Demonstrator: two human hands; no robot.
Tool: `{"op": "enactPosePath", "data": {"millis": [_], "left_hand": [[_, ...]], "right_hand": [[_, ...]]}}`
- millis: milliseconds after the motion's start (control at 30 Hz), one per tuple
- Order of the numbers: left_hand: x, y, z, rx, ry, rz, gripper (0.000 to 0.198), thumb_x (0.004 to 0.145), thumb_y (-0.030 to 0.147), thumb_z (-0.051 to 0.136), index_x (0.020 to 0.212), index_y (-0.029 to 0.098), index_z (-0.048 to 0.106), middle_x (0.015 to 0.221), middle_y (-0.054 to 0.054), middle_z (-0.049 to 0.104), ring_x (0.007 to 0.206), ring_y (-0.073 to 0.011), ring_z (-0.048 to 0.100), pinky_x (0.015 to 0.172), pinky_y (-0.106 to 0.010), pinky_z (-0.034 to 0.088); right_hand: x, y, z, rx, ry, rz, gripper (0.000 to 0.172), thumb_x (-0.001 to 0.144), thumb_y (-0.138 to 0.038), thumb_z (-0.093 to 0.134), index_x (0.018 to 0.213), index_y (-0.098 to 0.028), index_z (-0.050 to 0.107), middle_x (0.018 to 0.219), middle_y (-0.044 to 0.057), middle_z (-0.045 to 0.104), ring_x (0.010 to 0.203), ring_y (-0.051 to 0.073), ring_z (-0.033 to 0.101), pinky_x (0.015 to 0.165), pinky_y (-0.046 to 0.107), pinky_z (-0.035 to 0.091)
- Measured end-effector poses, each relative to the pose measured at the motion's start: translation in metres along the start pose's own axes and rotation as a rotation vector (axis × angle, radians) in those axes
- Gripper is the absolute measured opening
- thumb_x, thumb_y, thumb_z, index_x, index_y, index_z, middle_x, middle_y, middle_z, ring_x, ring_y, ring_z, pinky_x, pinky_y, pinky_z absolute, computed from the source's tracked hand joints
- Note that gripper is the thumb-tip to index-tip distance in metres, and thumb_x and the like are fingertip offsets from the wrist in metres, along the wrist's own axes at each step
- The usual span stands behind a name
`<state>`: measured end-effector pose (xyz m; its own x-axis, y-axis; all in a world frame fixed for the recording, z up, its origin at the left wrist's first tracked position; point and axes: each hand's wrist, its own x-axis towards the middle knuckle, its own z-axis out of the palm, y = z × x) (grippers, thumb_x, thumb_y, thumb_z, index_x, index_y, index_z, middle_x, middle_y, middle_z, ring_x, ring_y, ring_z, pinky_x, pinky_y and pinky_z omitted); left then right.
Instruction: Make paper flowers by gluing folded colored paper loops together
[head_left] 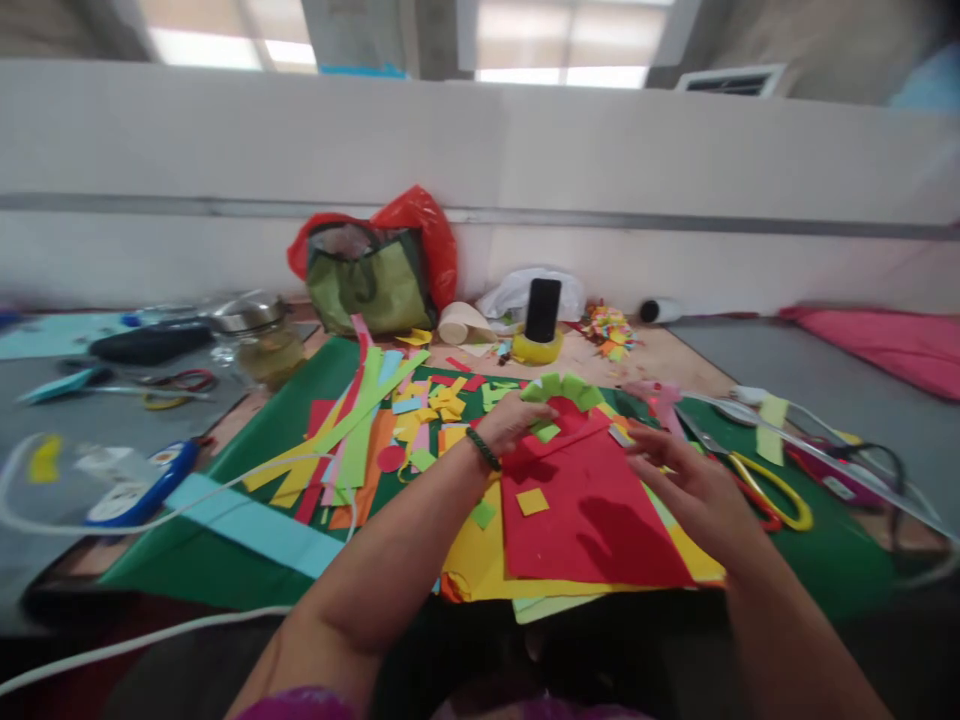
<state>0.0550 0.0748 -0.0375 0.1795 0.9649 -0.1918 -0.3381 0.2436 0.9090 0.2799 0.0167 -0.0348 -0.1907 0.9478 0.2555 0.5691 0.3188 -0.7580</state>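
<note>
My left hand (pixel 511 425), with a dark braided band at the wrist, pinches a curved light green paper strip (pixel 564 388) above red paper. The strip's top edge is cut into tabs. My right hand (pixel 686 490) hovers over the right side of the red sheet (pixel 589 535), its fingers apart. A small whitish piece (pixel 621 436) shows at its fingertips; whether they touch it I cannot tell. On the red sheet lies a small orange-yellow paper square (pixel 533 502). Yellow paper (pixel 474 560) sticks out beneath the sheet. Just beyond my right hand is a pink glue gun (pixel 661 405).
Scissors with yellow and red handles (pixel 780 495) lie at right among cables. Colored paper strips (pixel 364 425) and scraps cover the green sheet (pixel 225 535) at left. Behind stand a glass jar (pixel 268 350), a green bag (pixel 367 285) and a phone (pixel 543 310) by yellow tape (pixel 537 350).
</note>
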Motion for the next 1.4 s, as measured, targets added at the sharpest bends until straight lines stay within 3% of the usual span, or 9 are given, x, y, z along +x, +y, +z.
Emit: {"op": "enactPosePath", "data": {"millis": [100, 367, 467, 533, 633, 767, 967, 1167, 1400], "left_hand": [[-0.005, 0.004, 0.004, -0.032, -0.092, -0.025, 0.023, 0.053, 0.003, 0.072, 0.074, 0.012, 0.068, 0.068, -0.001, 0.069, 0.062, -0.0121, 0.063, 0.061, -0.022, 0.050], [-0.010, 0.007, 0.004, 0.101, -0.235, -0.093, 0.033, 0.054, 0.012, 0.078, 0.085, 0.012, 0.070, 0.080, -0.005, 0.072, 0.069, -0.0148, 0.067, 0.064, -0.023, 0.052], [-0.008, 0.008, -0.001, 0.164, -0.231, -0.106, 0.033, 0.053, 0.013, 0.079, 0.084, 0.011, 0.069, 0.078, -0.005, 0.072, 0.068, -0.0160, 0.067, 0.063, -0.025, 0.054], [-0.007, 0.009, -0.003, 0.202, -0.216, -0.108, 0.035, 0.053, 0.012, 0.078, 0.086, 0.011, 0.070, 0.081, -0.006, 0.072, 0.066, -0.0157, 0.066, 0.061, -0.025, 0.054], [-0.007, 0.011, -0.005, 0.230, -0.184, -0.099, 0.037, 0.053, 0.010, 0.076, 0.089, 0.011, 0.070, 0.083, -0.006, 0.073, 0.065, -0.0150, 0.066, 0.057, -0.024, 0.053], [-0.006, 0.010, -0.005, 0.239, -0.159, -0.140, 0.031, 0.054, 0.008, 0.076, 0.084, 0.011, 0.070, 0.079, -0.006, 0.073, 0.064, -0.0151, 0.066, 0.058, -0.024, 0.053], [-0.003, 0.004, -0.008, 0.254, -0.213, -0.189, 0.030, 0.054, 0.007, 0.077, 0.084, 0.012, 0.071, 0.081, -0.007, 0.074, 0.068, -0.0170, 0.068, 0.063, -0.026, 0.054], [-0.002, 0.005, -0.007, 0.299, -0.156, -0.207, 0.034, 0.053, 0.003, 0.073, 0.086, 0.011, 0.071, 0.078, -0.007, 0.073, 0.065, -0.0157, 0.067, 0.063, -0.026, 0.054], [-0.003, -0.002, -0.008, 0.375, -0.197, -0.162, 0.020, 0.051, 0.004, 0.070, 0.070, 0.010, 0.071, 0.059, -0.003, 0.067, 0.050, -0.0119, 0.057, 0.047, -0.021, 0.044]], "right_hand": [[0.020, -0.002, 0.010, 0.154, 0.054, 0.059, 0.064, 0.075, -0.058, 0.063, 0.125, -0.019, 0.051, 0.111, 0.014, 0.067, 0.091, 0.023, 0.067, 0.077, 0.037, 0.056], [0.038, -0.007, 0.031, 0.275, -0.100, 0.042, 0.067, 0.075, -0.033, 0.061, 0.136, -0.017, 0.038, 0.077, 0.001, 0.068, 0.071, 0.020, 0.068, 0.065, 0.032, 0.052], [0.029, -0.003, 0.016, 0.129, -0.074, 0.005, 0.059, 0.078, -0.040, 0.063, 0.130, -0.018, 0.048, 0.082, 0.003, 0.070, 0.073, 0.020, 0.067, 0.065, 0.031, 0.051], [0.024, 0.005, -0.002, -0.093, -0.025, 0.015, 0.038, 0.080, -0.050, 0.059, 0.104, -0.020, 0.064, 0.079, 0.004, 0.070, 0.070, 0.019, 0.064, 0.063, 0.030, 0.048], [0.021, 0.024, -0.032, -0.493, 0.066, 0.205, 0.043, 0.084, -0.059, 0.049, 0.072, -0.020, 0.064, 0.072, 0.006, 0.068, 0.067, 0.021, 0.062, 0.059, 0.031, 0.042], [0.033, 0.053, -0.057, -0.701, 0.162, 0.339, 0.053, 0.079, -0.065, 0.053, 0.092, -0.016, 0.067, 0.094, 0.015, 0.071, 0.085, 0.028, 0.065, 0.064, 0.033, 0.043], [0.068, 0.077, -0.060, -0.444, 0.040, 0.329, 0.041, 0.077, -0.054, 0.062, 0.087, -0.015, 0.067, 0.078, 0.009, 0.072, 0.075, 0.025, 0.065, 0.061, 0.030, 0.044], [0.090, 0.098, -0.045, -0.057, 0.050, 0.394, 0.040, 0.067, -0.040, 0.073, 0.094, -0.011, 0.066, 0.067, 0.006, 0.070, 0.068, 0.021, 0.065, 0.061, 0.028, 0.047], [0.100, 0.097, -0.034, -0.195, 0.029, 0.387, 0.017, 0.065, -0.028, 0.067, 0.059, -0.017, 0.056, 0.043, -0.003, 0.051, 0.047, 0.014, 0.050, 0.048, 0.025, 0.035]]}}
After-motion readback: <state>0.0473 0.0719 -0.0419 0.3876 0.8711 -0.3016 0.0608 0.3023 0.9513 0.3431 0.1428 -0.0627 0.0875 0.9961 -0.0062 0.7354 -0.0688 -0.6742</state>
